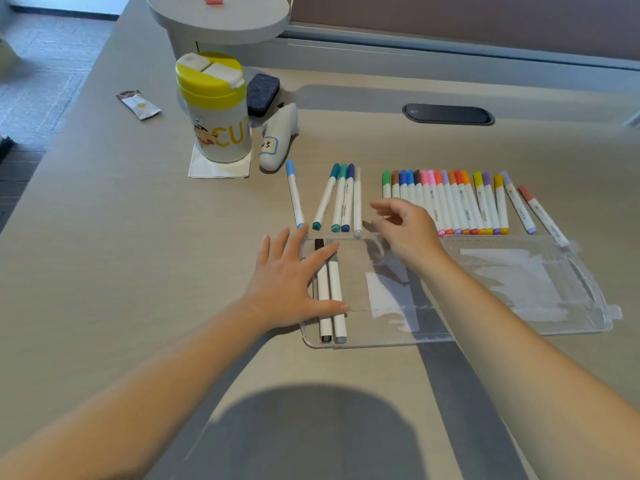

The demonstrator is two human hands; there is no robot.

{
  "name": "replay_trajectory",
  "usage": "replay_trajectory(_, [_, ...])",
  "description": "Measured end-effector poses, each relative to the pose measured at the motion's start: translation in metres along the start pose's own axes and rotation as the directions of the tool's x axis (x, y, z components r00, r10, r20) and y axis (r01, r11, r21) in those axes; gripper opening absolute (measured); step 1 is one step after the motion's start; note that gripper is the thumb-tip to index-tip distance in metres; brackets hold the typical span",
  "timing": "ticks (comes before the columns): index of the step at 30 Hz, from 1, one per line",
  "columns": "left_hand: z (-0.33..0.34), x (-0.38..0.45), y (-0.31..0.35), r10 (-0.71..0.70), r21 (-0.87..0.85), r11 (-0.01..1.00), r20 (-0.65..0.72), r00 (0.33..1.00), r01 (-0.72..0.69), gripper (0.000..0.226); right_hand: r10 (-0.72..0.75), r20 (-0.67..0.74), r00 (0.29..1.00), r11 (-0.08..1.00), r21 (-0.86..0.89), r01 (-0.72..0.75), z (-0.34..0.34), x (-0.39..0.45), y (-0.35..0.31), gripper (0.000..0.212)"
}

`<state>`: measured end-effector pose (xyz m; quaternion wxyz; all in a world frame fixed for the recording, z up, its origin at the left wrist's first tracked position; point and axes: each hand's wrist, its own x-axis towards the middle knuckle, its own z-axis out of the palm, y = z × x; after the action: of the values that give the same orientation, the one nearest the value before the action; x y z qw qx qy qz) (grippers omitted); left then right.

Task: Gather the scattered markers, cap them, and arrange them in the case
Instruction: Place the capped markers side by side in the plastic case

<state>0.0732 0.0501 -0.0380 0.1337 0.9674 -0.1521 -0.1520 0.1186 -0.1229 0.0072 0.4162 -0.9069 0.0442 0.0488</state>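
Case (526,327): clear, holds two markers (330,296) at its left end.
Left hand (291,278): fingers flat on them.
Right hand (405,226): loosely curled, empty.

The counter (104,237) is pale beige with a faint wood grain, and the case (519,323) on it is clear plastic holding two white markers, one capped black (319,244) and one tipped grey (337,306). Beyond it lie white-barrelled markers capped light blue (290,168), teal (335,170), green-teal (342,171) and navy (350,170), then a long row (450,202) capped green, brown, blue, pink, orange, red, yellow and purple. The bottle (218,133) is white with a yellow lid and yellow letters, beside a dark blue felt eraser (262,93).
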Motion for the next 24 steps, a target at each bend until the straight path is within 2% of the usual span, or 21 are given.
replay_trajectory(3, [0.0, 0.0, -0.004, 0.01, 0.037, 0.999, 0.002, 1.0, -0.01, 0.107, -0.036, 0.041, 0.999, 0.997, -0.063, 0.039, 0.011, 0.013, -0.004, 0.036])
replay_trajectory(6, [-0.001, -0.006, -0.01, 0.013, 0.043, 0.999, -0.001, 1.0, -0.013, 0.108, -0.008, 0.051, 0.999, 0.983, -0.181, 0.017, 0.021, 0.027, -0.002, 0.034])
replay_trajectory(11, [-0.001, -0.013, -0.019, -0.007, 0.056, 0.998, 0.0, 1.0, 0.007, 0.109, 0.026, -0.041, 0.999, 0.934, -0.354, -0.039, 0.032, 0.043, 0.005, 0.024])
replay_trajectory(17, [-0.002, -0.012, -0.018, -0.015, 0.057, 0.998, 0.021, 1.0, 0.014, 0.108, 0.065, -0.111, 0.992, 0.893, -0.438, -0.108, 0.033, 0.05, -0.004, 0.018])
replay_trajectory(19, [-0.003, -0.013, -0.019, -0.013, 0.041, 0.999, 0.018, 1.0, 0.012, 0.107, 0.109, -0.132, 0.985, 0.931, -0.335, -0.148, 0.028, 0.049, -0.008, 0.026])
replay_trajectory(21, [-0.002, -0.014, -0.021, -0.005, 0.03, 1.0, -0.004, 1.0, 0.006, 0.109, 0.177, -0.129, 0.976, 0.978, -0.086, -0.189, 0.019, 0.044, -0.013, 0.039])
replay_trajectory(24, [-0.003, -0.016, -0.025, -0.01, 0.015, 1.0, -0.018, 1.0, 0.011, 0.11, 0.204, -0.037, 0.978, 0.947, 0.262, -0.188, 0.007, 0.028, -0.024, 0.044])
